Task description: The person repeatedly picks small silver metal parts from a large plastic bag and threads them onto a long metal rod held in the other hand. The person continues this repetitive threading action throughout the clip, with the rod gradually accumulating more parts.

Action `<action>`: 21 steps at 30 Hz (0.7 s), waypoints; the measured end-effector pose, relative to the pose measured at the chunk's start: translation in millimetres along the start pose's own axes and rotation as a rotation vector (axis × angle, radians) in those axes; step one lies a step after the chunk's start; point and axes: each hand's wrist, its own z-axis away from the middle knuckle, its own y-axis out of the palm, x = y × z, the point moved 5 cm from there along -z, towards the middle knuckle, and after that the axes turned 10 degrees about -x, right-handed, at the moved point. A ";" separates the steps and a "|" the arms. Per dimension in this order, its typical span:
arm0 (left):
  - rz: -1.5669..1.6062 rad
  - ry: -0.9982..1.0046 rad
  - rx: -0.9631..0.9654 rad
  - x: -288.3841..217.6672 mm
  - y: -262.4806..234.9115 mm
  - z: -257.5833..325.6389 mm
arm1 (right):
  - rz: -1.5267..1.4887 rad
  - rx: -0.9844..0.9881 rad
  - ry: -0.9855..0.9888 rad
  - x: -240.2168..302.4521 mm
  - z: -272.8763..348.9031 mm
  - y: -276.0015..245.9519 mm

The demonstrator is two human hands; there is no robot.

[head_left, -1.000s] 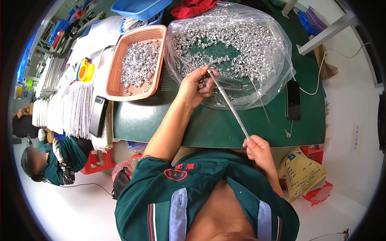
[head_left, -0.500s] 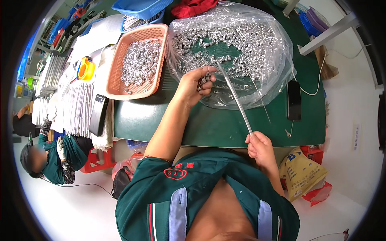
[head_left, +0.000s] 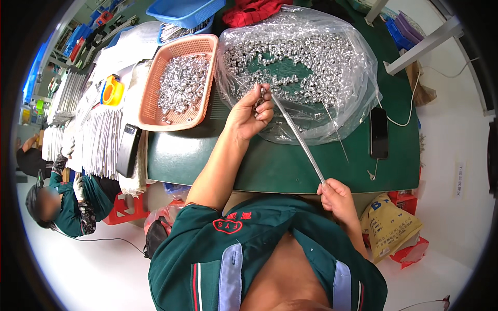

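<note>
Surface (head_left: 218, 166): green, carrying everything below.
Plastic bag (head_left: 358, 103): clear, spread open, strewn with small silvery metal pieces (head_left: 311, 57).
Basket (head_left: 150, 98): orange, left of the bag, holding more pieces.
Rod (head_left: 298, 137): thin metal, slanting from bag to near edge.
Left hand (head_left: 249, 114): grip pinching pieces at the rod's upper tip.
Right hand (head_left: 337, 199): grip closed round the rod's lower end.

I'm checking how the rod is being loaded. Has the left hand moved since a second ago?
Yes, slightly. The left hand, at the tip of the metal rod, has edged toward the orange basket, away from the phone.
</note>
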 end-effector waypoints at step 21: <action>-0.535 0.213 -0.144 -9.6 8.0 9.8 | 0.188 -0.076 -0.083 5.6 1.1 -0.3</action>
